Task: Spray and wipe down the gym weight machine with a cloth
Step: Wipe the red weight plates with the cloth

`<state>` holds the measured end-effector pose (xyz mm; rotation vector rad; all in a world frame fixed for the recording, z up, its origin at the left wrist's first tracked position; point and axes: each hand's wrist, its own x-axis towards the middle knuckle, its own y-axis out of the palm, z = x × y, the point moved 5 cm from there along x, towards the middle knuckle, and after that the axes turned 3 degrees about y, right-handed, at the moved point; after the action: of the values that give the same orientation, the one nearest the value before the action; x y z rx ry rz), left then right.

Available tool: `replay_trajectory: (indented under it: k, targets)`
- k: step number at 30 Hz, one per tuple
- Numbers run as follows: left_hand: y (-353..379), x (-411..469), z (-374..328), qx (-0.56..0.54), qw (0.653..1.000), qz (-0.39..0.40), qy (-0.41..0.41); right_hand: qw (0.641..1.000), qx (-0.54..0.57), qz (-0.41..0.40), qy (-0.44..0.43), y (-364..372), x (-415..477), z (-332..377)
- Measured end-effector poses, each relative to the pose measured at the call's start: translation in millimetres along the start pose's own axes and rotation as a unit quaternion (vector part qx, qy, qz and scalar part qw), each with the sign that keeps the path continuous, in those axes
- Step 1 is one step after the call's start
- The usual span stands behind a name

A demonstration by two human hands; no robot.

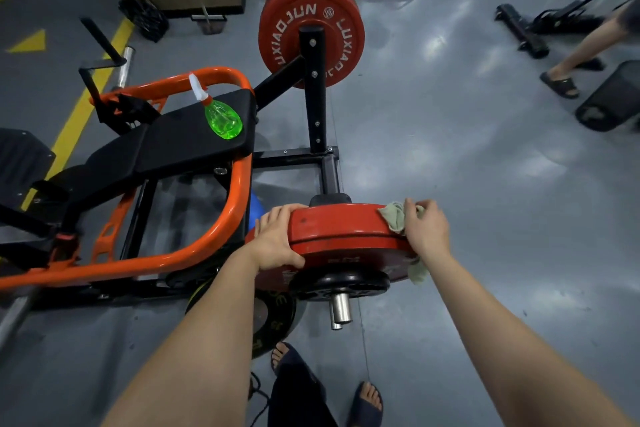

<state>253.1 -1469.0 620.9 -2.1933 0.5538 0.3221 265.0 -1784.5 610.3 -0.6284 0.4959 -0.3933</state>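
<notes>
Your left hand (277, 241) clasps the left rim of the red round weight plate (341, 229); your right hand (427, 229) clutches the pale green cloth (393, 217) against its right rim.

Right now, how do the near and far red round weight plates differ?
The near red weight plate shows mostly its rim; the far red weight plate faces the camera, white LUXIAOJUN lettering readable. The left hand grips the near plate while the right hand holds a pale green cloth on its rim; no hand touches the far plate. Both are red and round.
</notes>
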Motion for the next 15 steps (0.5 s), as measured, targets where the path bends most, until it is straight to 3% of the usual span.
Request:
replay_trajectory:
  k: [3,7,15]
  targets:
    - [-2,-1,14,-0.036,0.999,0.006,0.002,0.996,-0.059,-0.013,-0.068,12,-21,20]
    - [-1,-1,42,-0.086,0.996,0.024,0.003,0.953,-0.232,-0.029,-0.192,35,-49,47]
    - [10,-11,101,-0.174,0.983,0.041,-0.028,0.895,-0.299,-0.116,-0.311,84,-92,87]
